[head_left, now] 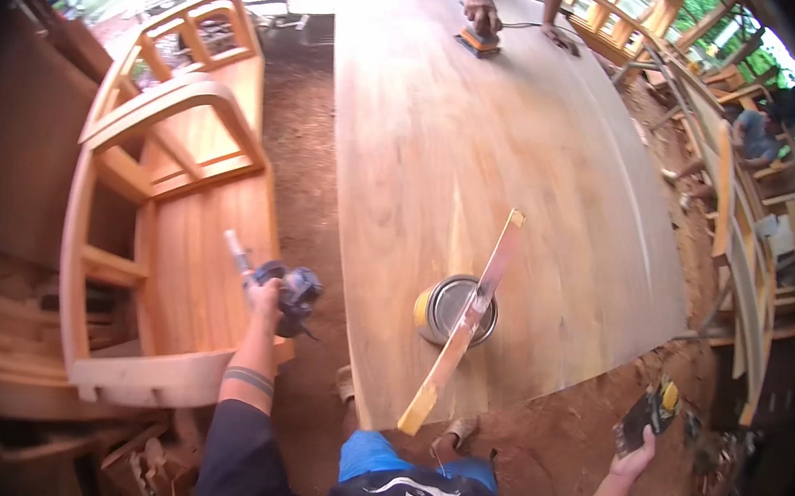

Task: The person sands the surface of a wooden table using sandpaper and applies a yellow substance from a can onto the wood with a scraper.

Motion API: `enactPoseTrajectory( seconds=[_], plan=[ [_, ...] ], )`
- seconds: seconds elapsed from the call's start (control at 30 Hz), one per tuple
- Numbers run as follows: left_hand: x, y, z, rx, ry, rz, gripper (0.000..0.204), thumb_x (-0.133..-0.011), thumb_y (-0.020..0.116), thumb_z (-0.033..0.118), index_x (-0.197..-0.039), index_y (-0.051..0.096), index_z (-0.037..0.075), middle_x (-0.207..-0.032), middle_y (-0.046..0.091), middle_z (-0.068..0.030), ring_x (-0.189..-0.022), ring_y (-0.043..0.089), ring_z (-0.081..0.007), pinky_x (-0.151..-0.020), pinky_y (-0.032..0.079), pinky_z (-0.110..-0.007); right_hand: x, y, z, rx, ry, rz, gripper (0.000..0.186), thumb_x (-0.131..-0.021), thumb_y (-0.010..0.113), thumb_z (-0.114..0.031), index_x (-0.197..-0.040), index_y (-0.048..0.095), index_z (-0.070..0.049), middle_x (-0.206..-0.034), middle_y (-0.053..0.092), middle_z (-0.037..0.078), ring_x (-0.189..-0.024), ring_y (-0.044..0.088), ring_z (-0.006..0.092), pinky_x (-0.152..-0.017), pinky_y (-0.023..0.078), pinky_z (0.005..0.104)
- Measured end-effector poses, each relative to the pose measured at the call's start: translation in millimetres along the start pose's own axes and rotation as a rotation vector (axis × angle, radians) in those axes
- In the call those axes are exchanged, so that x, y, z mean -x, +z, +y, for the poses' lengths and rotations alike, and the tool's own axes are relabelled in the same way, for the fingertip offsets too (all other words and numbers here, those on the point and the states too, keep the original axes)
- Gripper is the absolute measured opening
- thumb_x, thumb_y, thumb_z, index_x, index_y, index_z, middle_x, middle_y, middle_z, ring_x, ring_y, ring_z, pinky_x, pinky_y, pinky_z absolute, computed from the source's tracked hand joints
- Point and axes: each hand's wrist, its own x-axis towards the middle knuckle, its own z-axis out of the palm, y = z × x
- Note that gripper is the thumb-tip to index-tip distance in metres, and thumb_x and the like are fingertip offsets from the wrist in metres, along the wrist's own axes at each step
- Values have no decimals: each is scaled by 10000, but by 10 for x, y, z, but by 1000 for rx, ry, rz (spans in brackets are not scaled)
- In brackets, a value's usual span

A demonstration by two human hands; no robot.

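Note:
My left hand is closed around a dark power tool with a pale tube sticking out, held beside the wooden bench frame. On the right, my right hand grips a black-and-yellow block-shaped object, whose exact kind I cannot make out, off the panel's near right corner. Between my hands, a metal can with a yellow side stands on a large wooden panel. Across its top lies a wooden stick, paint-smeared and longer than the can is wide.
At the panel's far end, a co-worker's hand presses an orange-and-black sander on the surface; their other hand rests flat beside it. An orange-brown bench frame stands left. Leaning boards and another person are right.

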Motion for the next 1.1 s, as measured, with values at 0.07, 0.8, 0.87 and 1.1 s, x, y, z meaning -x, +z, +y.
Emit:
enactPoseTrajectory(
  seconds=[0.07,0.8,0.87,1.1],
  plan=[
    [-371,62,-61,31,143,49,732,-649,589,-70,-1291,315,149,-764,498,-27,-590,562,-153,-491,491,-309,244,57,-172,48,-39,4,359,-847,566,-197,-1171,552,-43,-1006,661,95,-795,652,246,-638,547,385],
    [-1237,-504,-100,-611,-289,480,568,-732,747,222,-1129,488,-90,-1017,638,-227,-871,659,-332,-753,557,-401,897,938,-359,44,-68,109,355,-830,553,-110,-1178,559,-41,-1059,659,82,-831,664,232,-670,568,374],
    [-1148,-413,-12,-712,-292,530,591,-723,755,239,-1131,482,-90,-1014,638,-234,-884,659,-331,-763,555,-402,1007,1094,-364,-18,-117,103,410,-826,553,-101,-1228,524,-25,-1121,634,100,-924,647,235,-770,552,385],
    [-917,225,762,-1,183,-194,355,-744,689,127,-1024,516,-6,-784,604,-84,-753,608,-192,-643,522,-337,1085,723,-564,-147,20,-37,491,-783,556,-117,-1256,490,0,-1175,603,141,-1024,613,293,-880,508,427]
  ],
)
